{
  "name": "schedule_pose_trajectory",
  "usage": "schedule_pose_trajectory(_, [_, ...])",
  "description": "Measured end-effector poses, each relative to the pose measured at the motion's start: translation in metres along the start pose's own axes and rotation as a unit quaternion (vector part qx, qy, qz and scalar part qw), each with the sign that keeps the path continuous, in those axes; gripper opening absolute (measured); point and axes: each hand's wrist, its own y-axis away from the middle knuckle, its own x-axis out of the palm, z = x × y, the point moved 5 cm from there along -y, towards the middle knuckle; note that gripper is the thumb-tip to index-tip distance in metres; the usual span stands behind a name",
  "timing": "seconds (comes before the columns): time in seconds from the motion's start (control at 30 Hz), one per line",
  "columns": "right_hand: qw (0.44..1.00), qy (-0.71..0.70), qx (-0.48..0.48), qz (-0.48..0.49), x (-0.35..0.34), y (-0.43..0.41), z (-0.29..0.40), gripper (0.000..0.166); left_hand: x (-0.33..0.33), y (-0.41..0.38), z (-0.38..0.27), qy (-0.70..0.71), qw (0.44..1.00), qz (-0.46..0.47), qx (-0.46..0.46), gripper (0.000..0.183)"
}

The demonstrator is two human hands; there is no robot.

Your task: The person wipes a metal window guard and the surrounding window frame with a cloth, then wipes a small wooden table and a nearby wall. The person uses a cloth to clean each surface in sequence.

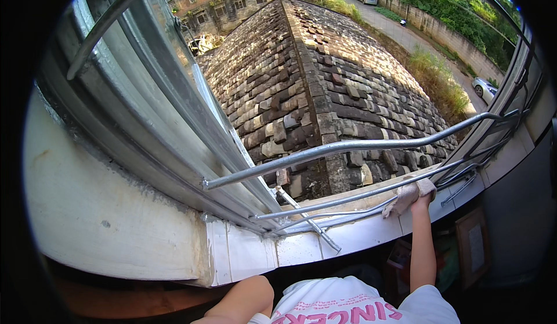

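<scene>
My right hand (421, 199) grips a pale, crumpled cloth (406, 197). The cloth wraps over a lower metal bar (330, 204) of the window guard, towards the right end of the opening. Below it runs the white tiled windowsill (300, 251). My left hand is out of view; only part of a bent left arm (243, 300) shows at the bottom edge. A metal window stay (308, 219) slants across the lower bars and ends over the sill. Higher up, a thicker bar (343, 146) crosses the opening.
Metal window frames (174, 119) fill the left side, beside a white wall (109, 219). Outside lies a tiled roof (270, 93), with a road (383, 19) and parked cars beyond. Indoors, a framed panel (473, 248) stands below the sill at right.
</scene>
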Motion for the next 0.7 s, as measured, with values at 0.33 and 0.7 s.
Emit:
schedule_pose_trajectory(0.33, [0.999,-0.016,-0.013,-0.029,0.040,0.052,-0.014,0.041,0.001,0.002,0.004,0.062,0.997,0.036,-0.010,0.031])
schedule_pose_trajectory(0.7, [0.979,0.063,0.172,0.087,0.102,0.179,-0.131,0.036,0.001,0.003,0.014,0.140,0.990,-0.010,0.021,0.030])
